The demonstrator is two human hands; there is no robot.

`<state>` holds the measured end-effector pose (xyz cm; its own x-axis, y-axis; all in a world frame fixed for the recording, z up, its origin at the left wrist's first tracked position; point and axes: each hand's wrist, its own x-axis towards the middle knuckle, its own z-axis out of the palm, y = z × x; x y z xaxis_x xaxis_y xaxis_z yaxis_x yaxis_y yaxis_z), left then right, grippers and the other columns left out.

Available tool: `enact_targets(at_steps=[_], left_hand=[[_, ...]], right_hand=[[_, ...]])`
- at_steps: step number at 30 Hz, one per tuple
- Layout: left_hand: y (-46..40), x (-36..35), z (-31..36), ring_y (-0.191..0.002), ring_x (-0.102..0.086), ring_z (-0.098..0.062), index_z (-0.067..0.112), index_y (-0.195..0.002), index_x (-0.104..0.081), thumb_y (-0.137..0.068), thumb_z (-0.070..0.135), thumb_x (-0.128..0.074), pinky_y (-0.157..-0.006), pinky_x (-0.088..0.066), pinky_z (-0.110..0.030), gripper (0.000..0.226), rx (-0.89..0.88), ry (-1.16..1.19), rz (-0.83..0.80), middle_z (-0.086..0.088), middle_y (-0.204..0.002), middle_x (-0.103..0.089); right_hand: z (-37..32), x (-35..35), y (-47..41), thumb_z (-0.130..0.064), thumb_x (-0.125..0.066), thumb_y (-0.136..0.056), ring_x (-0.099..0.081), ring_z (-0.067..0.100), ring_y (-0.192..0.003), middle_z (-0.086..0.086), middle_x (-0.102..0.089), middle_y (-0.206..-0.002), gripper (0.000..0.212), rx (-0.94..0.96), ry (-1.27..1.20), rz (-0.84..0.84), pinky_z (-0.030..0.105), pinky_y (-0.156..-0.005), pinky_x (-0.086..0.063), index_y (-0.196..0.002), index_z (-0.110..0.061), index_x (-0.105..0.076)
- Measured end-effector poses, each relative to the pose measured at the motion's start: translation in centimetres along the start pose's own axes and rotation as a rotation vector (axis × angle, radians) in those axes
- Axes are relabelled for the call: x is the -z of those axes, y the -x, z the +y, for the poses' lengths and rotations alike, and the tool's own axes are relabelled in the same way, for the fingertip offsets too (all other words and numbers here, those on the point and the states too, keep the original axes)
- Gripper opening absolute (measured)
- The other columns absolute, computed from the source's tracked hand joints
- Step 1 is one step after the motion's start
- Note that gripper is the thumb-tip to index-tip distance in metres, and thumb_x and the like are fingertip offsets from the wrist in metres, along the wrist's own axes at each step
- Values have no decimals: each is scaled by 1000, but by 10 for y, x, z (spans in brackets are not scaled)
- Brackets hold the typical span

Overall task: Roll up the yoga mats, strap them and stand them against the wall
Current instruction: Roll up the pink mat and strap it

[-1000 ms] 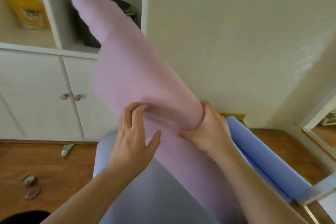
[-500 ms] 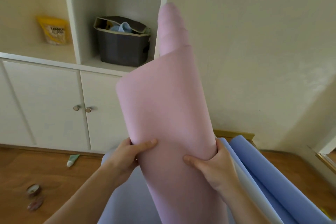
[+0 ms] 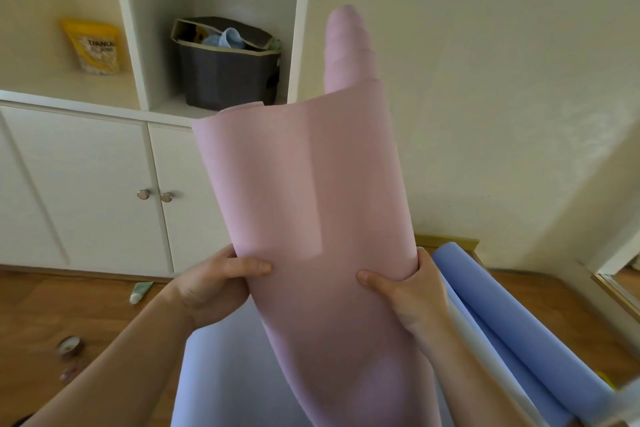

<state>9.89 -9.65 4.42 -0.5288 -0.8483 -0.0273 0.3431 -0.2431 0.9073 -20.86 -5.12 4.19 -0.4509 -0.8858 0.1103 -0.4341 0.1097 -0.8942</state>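
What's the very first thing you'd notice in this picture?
The big pink yoga mat, loosely rolled and held upright in the middle by the left hand and right hand. Next, the blue rolled mat lying on the floor at right, and the dark bin up on the white shelf.

Grey bin (image 3: 227, 74) and yellow pouch (image 3: 94, 45) — on white shelves (image 3: 131, 28)

Rolled mat (image 3: 304, 204) stands at centre; bin (image 3: 227, 74) at eleven o'clock behind; another roll (image 3: 512, 329) at four o'clock.
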Motion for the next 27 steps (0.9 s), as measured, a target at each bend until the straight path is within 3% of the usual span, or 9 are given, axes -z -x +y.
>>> enact_targets(at_steps=[3,6,8,11,14,18,21,24,27], left_hand=[[3,5,8,-123,-65,-42,2,-125,-73,-77,1,-69,-103,-56,-46,48,-5,-54,-15,-26,-133,-68],[2,3,13,-122,-68,-38,2,-129,-69,-73,1,-77,-104,-54,-50,57,14,-157,90,-21,-129,-71],[-2,4,10,-118,-71,-33,6,-128,-70,-68,1,-91,-106,-52,-49,63,9,-188,262,-13,-123,-76],[-10,6,1,-110,-72,-24,12,-127,-67,-63,35,-101,-100,-56,-44,76,-9,-303,657,-2,-119,-76],[-18,5,-11,-115,-60,-28,10,-137,-48,-67,60,-93,-93,-54,-43,97,101,-662,963,-6,-134,-54],[-17,-8,-12,-89,-68,-16,21,-121,-58,-86,55,-79,-67,-57,-34,53,68,-811,750,4,-111,-66],[-4,-29,-10,-78,-65,-7,33,-95,-62,-90,42,-77,-67,-59,-33,18,-251,-1152,547,14,-87,-67],[2,-56,-14,-92,-56,-11,23,-109,-60,-83,32,-81,-78,-53,-32,35,-745,-1477,359,10,-104,-59],[-5,-65,-25,-121,-51,-25,17,-135,-52,-70,43,-87,-106,-45,-39,79,-699,-1776,288,-2,-133,-52]], right_hand=[[-3,6,-2,-45,-105,-50,-70,11,-95,-15,-73,-104,77,-12,-6,36,41,-81,-59,-114,-36,-63],[-6,12,-3,-42,-104,-54,-69,9,-92,-16,-71,-103,72,-14,16,62,41,-79,-58,-111,-35,-62],[-7,16,-4,-42,-104,-55,-69,9,-92,-16,-71,-104,71,-16,14,92,40,-77,-58,-112,-33,-62],[-11,18,-4,-42,-104,-55,-71,11,-94,-15,-72,-105,71,-10,-1,130,37,-73,-57,-113,-30,-64],[-20,17,4,-42,-103,-56,-66,5,-90,-17,-70,-103,70,67,57,144,29,-67,-50,-112,-32,-62],[-31,13,11,-51,-96,-59,-57,15,-89,-20,-64,-101,76,307,334,180,34,-73,-44,-122,-34,-56],[-34,10,12,-54,-87,-61,-61,28,-94,-7,-66,-103,74,549,634,223,41,-80,-48,-123,-26,-57],[-25,0,15,-44,-89,-58,-65,37,-96,5,-68,-106,76,712,869,181,47,-85,-53,-123,-17,-58],[-10,-9,18,-43,-88,-55,-64,34,-95,6,-66,-108,77,770,1006,28,47,-85,-52,-122,-16,-60]])
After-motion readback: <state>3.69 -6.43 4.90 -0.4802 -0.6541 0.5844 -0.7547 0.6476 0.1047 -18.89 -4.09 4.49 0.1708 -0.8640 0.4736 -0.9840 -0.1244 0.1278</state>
